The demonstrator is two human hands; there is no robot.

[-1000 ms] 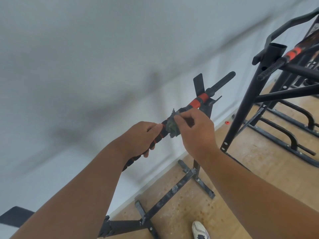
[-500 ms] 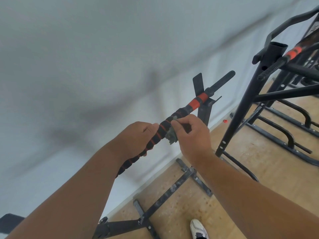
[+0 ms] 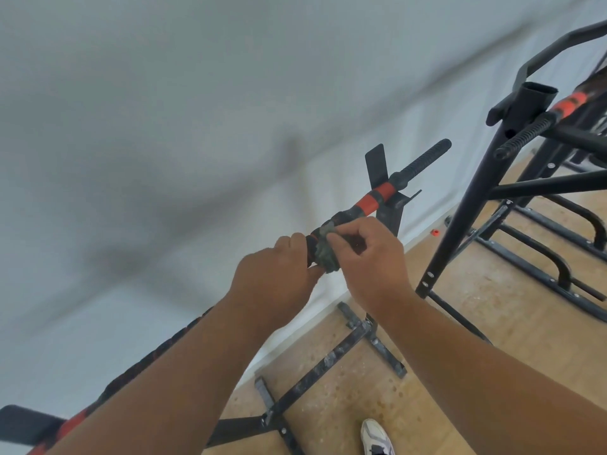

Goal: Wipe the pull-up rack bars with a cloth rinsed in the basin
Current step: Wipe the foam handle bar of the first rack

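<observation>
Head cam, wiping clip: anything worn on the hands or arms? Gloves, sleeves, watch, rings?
Nothing worn. The left hand and right hand are bare, with no gloves, and no rings show on the fingers. Both forearms are bare to the frame edge: no sleeves, watch or bands in view. The only clothing visible is a white shoe.

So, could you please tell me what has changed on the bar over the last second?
The right hand has slid the dark crumpled cloth down the black-and-orange padded bar, away from the orange band and up against the left hand. Both hands keep their grips, the left on the bar, the right pinching the cloth.
</observation>
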